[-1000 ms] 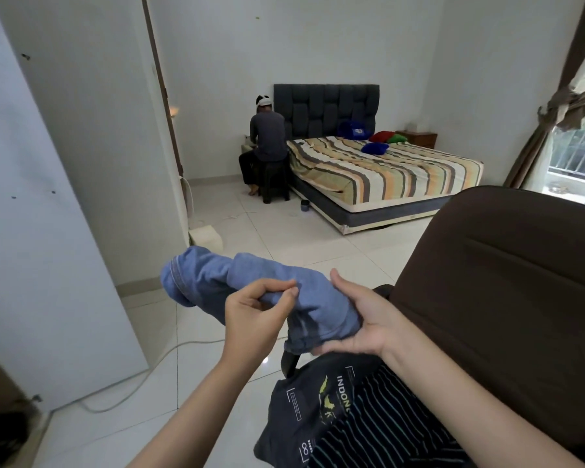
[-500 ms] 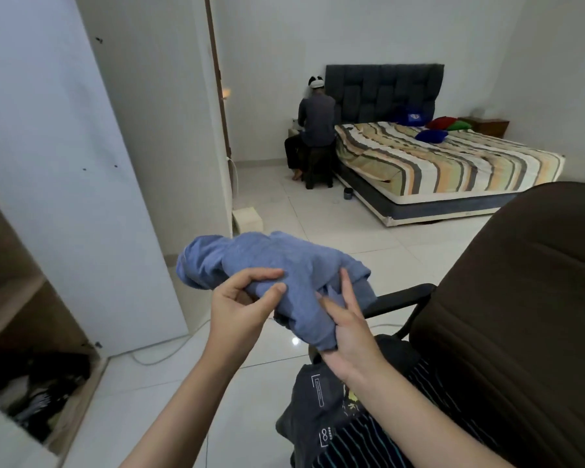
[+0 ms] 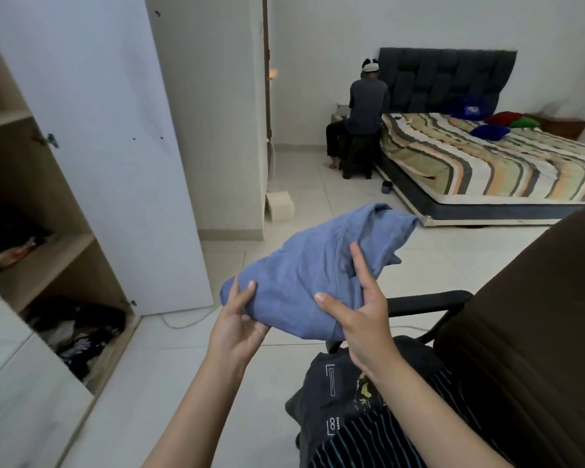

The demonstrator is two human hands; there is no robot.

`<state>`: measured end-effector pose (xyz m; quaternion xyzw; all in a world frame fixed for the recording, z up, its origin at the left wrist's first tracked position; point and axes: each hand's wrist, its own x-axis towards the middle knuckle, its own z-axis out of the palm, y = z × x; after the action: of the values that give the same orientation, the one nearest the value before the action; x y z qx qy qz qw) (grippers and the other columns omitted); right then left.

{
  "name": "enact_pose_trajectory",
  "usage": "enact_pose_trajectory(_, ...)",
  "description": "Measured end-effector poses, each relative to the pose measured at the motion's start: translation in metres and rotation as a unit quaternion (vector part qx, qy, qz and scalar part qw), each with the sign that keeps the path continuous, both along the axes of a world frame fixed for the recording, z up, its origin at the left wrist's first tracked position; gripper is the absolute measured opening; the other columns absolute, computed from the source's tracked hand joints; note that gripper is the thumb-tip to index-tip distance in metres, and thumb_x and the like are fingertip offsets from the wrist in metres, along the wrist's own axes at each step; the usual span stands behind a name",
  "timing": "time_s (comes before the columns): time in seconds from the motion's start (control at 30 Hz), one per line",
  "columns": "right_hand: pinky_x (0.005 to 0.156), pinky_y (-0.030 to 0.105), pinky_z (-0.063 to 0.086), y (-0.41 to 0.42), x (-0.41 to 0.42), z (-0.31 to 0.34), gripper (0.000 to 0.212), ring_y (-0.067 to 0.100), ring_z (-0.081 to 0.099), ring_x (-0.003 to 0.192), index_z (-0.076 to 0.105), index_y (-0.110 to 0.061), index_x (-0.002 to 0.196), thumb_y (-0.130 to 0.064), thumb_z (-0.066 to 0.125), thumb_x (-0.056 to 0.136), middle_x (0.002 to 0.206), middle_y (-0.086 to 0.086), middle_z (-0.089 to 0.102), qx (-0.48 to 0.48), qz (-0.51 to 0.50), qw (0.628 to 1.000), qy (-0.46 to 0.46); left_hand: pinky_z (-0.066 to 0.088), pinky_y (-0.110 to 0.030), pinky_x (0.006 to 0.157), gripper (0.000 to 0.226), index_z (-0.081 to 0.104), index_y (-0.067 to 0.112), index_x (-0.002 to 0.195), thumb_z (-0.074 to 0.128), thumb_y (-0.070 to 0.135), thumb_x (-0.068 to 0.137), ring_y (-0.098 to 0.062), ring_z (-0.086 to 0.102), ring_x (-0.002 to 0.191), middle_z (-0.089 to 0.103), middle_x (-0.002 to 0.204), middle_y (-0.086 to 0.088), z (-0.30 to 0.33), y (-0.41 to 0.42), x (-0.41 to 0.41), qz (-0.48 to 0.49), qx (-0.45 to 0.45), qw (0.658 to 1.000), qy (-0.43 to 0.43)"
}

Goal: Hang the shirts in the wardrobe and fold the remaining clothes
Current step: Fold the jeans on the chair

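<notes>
A white-tiled bedroom floor (image 3: 169, 359) stretches from an open wooden wardrobe (image 3: 44, 265) along the left edge, its white door (image 3: 115, 146) swung wide and dark clothes heaped on its lower shelves, to a low bed with a striped cover and dark padded headboard (image 3: 487, 163) against the far wall. A second person in dark clothes (image 3: 362, 119) sits with back turned at the bed's near corner, beside red, green and blue cushions on the cover. In the foreground a brown office chair (image 3: 527, 332) fills the right side, with a dark printed garment and a striped one (image 3: 358, 417) lying on its seat. Above the chair's front edge, a bundled blue cotton garment (image 3: 311, 271) is held in mid-air between both hands. The left hand (image 3: 237, 325) grips the bundle's lower left end, thumb on top and fingers beneath. The right hand (image 3: 362, 319) supports its lower right part, fingers spread up against the cloth and thumb pressed to the front.
</notes>
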<state>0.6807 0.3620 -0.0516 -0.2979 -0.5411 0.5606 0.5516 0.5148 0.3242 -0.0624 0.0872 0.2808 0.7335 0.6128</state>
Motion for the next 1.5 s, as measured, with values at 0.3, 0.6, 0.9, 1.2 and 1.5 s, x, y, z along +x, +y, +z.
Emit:
enact_pose_trajectory(0.3,0.090,0.033,0.053,0.042,-0.049,0.010,0.084,0.013,0.054,0.123,0.041,-0.038,0.140,-0.014,0.078,0.069,0.142,-0.010,0.046,-0.084,0.172,0.980,0.053,0.046,-0.041,0.099,0.070,0.041,0.020,0.141,0.062,0.000,0.077,-0.027,0.054,0.123,0.055,0.136,-0.007,0.020,-0.005,-0.063,0.096,0.066,0.971,0.207)
enact_pose_trajectory(0.6,0.083,0.041,0.055,0.080,-0.201,0.009,0.068,0.027,0.062,0.114,0.045,-0.030,0.137,-0.010,0.069,0.077,0.130,0.005,0.060,-0.217,0.269,0.929,0.134,0.052,-0.035,0.092,0.065,0.051,0.034,0.129,0.060,-0.007,0.080,-0.018,0.058,0.119,0.059,0.131,0.005,0.046,0.001,-0.184,0.220,0.074,0.922,0.309)
enact_pose_trajectory(0.9,0.094,0.028,0.050,0.131,-0.358,0.045,0.076,0.006,0.053,0.123,0.043,-0.049,0.132,0.003,0.063,0.081,0.140,-0.018,0.045,0.026,0.239,0.970,0.035,0.050,-0.016,0.088,0.072,0.041,0.031,0.138,0.067,-0.003,0.080,0.006,0.055,0.113,0.058,0.121,0.023,0.051,0.017,-0.333,0.329,0.004,0.839,0.433)
enact_pose_trajectory(1.2,0.084,0.021,0.051,0.213,-0.495,0.059,0.078,0.005,0.057,0.117,0.041,-0.035,0.141,0.007,0.062,0.078,0.140,-0.011,0.048,0.024,0.344,0.939,0.014,0.048,-0.032,0.099,0.067,0.041,0.020,0.141,0.065,-0.002,0.082,-0.004,0.058,0.115,0.066,0.113,0.021,0.055,0.063,-0.441,0.382,-0.015,0.795,0.471)
enact_pose_trajectory(1.5,0.091,0.026,0.052,0.325,-0.670,0.105,0.076,0.009,0.056,0.121,0.043,-0.038,0.139,-0.003,0.067,0.076,0.140,-0.012,0.046,0.074,0.475,0.876,0.045,0.052,-0.026,0.091,0.062,0.045,0.030,0.136,0.063,0.001,0.084,-0.010,0.061,0.113,0.067,0.117,0.011,0.103,0.149,-0.556,0.481,-0.016,0.724,0.494)
